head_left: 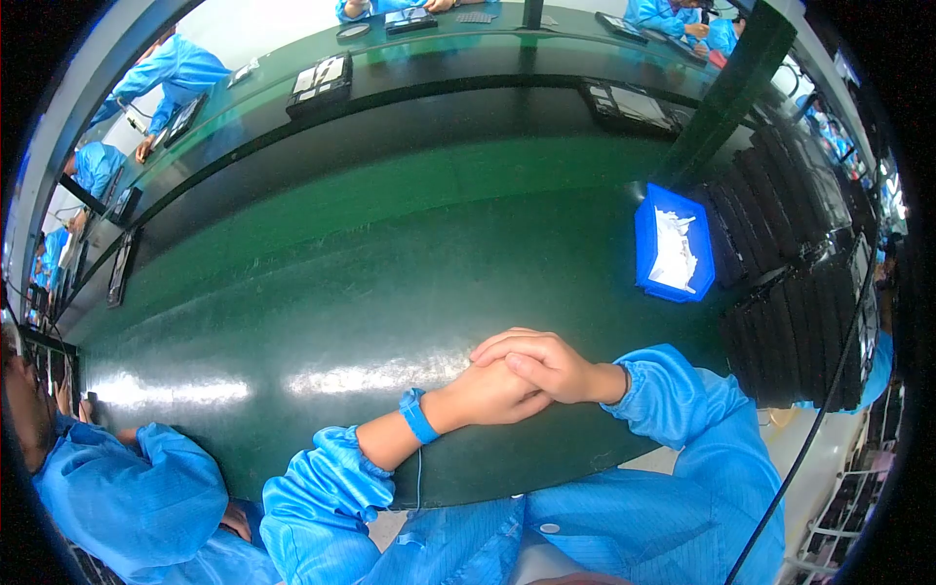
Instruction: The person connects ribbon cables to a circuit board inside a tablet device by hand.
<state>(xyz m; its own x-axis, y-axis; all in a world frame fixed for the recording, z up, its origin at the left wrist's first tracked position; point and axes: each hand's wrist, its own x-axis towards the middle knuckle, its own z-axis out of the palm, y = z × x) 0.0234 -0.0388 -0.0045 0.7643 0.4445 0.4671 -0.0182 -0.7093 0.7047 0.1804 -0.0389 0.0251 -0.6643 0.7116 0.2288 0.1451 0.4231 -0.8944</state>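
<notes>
My hands rest together just above the green table (390, 253), near its front edge. My right hand (546, 361) lies over the left one, its fingers wrapped round it. Underneath, my left hand (492, 395) looks closed; most of its fingers are covered by the right hand. No tool or part shows in either hand. A blue wrist strap (417, 416) with a thin cord goes round my left wrist. Closest to my hands on the right is a blue bin (645, 244) holding small white pieces (675, 252).
Stacks of black trays (795, 336) rise at the right. Across the far side, a raised shelf carries flat devices (320, 83), (632, 102), with a dark post (731, 93) at right. A co-worker's blue sleeve (146, 487) is close on my left. A black cable (814, 419) hangs at right.
</notes>
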